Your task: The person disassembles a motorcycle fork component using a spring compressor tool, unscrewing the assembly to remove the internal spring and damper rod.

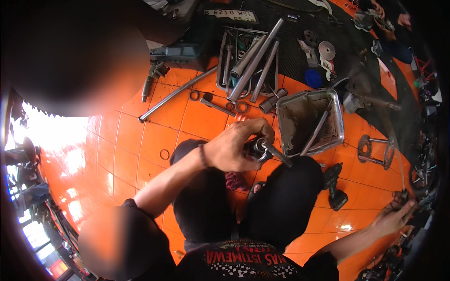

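Observation:
My left hand [234, 145] is closed around a metal fitting [260, 147] with a short rod sticking out toward the right, held above my knees. A crumpled maroon cloth [236, 181] lies on the floor below it. My right hand [393, 215] is out at the far right, closed on a small dark piece [403, 196] at the end of a thin pale hose [400, 171]; its exact kind is unclear. A cordless power tool [333, 187] lies right of my knee. A metal pan [287, 126] with a tube [315, 131] inside sits ahead of me.
An orange tiled floor [122, 150] surrounds me. A tray of tubes and tools [248, 63], loose rings [242, 107], a long rod [176, 93] and a dark mat [290, 35] lie ahead. A bracket [375, 152] is at right. Another person's hand [377, 9] shows top right.

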Action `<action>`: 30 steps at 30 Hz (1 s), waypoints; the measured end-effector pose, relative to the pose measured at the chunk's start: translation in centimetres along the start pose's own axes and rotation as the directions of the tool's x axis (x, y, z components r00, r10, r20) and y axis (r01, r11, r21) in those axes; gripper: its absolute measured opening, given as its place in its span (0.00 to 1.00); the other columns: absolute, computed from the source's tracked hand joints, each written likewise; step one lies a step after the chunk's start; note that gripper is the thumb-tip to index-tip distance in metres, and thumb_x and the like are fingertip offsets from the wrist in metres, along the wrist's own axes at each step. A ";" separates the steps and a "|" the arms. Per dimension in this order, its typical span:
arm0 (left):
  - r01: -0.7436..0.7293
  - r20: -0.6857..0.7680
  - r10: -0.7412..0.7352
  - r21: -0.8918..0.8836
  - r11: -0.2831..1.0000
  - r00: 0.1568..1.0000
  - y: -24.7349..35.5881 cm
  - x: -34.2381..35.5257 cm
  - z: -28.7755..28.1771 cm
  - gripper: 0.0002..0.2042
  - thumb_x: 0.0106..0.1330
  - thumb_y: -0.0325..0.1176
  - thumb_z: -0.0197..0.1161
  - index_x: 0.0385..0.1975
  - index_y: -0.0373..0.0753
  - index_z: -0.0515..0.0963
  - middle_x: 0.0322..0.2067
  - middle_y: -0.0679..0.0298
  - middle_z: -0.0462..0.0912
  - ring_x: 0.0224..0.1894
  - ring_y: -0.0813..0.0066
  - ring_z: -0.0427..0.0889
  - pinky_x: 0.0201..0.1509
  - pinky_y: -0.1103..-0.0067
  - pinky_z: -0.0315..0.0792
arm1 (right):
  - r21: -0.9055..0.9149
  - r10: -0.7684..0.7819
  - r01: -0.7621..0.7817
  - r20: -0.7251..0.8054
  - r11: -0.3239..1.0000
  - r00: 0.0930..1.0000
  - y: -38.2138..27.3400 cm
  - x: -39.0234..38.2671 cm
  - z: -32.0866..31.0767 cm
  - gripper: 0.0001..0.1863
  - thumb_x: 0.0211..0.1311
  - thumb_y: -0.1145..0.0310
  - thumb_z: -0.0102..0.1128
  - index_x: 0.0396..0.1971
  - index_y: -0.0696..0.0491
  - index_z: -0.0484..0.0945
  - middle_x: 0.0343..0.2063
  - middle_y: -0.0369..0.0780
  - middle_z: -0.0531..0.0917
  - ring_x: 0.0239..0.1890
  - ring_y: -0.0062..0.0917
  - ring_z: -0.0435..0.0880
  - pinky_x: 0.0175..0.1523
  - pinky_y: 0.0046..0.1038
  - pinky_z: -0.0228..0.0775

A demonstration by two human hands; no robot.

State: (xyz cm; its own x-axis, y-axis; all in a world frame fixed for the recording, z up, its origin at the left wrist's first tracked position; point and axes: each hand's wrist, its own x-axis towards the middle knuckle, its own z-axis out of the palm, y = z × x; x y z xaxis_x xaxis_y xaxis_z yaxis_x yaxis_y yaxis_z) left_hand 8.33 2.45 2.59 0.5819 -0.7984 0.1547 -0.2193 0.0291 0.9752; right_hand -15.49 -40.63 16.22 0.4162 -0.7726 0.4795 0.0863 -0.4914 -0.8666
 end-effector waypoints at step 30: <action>-0.106 0.072 0.086 0.353 0.930 0.994 -1.8 1.1 4.7 0.38 0.45 0.46 0.78 0.57 0.31 0.76 0.44 0.46 0.86 0.50 0.48 0.86 0.54 0.61 0.79 | -0.114 -0.216 0.496 0.800 0.861 0.559 22.6 -29.2 14.4 0.11 0.67 0.66 0.63 0.40 0.59 0.79 0.32 0.42 0.82 0.31 0.31 0.84 0.37 0.33 0.77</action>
State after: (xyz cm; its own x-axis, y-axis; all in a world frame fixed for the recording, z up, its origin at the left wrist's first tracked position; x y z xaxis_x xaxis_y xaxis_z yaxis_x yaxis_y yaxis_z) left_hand 5.66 -1.30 0.27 0.5027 -0.8342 0.2265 -0.5423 -0.1003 0.8342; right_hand -12.65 -23.34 -19.33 0.9386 -0.0039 0.3450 0.1774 -0.8523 -0.4921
